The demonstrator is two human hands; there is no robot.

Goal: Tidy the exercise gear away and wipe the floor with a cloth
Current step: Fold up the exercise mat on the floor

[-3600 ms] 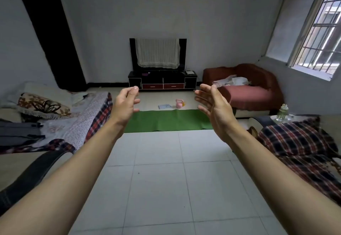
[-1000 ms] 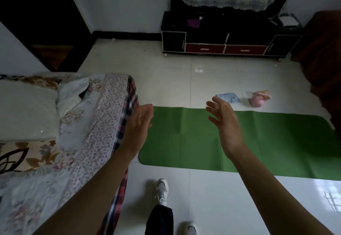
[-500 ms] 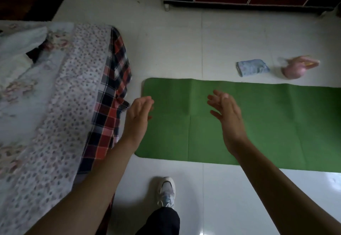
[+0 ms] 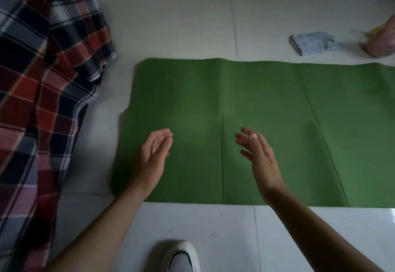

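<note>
A green exercise mat [image 4: 277,122] lies flat on the pale tiled floor, its left end close to me. Both hands hover over that end, palms facing each other. My left hand [image 4: 152,160] is open with loosely curled fingers and holds nothing. My right hand [image 4: 259,158] is open with spread fingers and is empty too. Beyond the mat's far edge lies a folded light-blue cloth [image 4: 313,43]. A pink piece of gear with a yellow part [image 4: 382,38] sits at the right frame edge, blurred and cut off.
A plaid blanket [image 4: 42,79] hangs over furniture on the left and reaches the floor beside the mat's left end. My white shoe [image 4: 180,256] stands on the tiles just before the mat's near edge.
I have walked up to the mat and tilted the view down; the mat now fills the frame. Both hands stayed open and dropped closer to the mat's left end.
</note>
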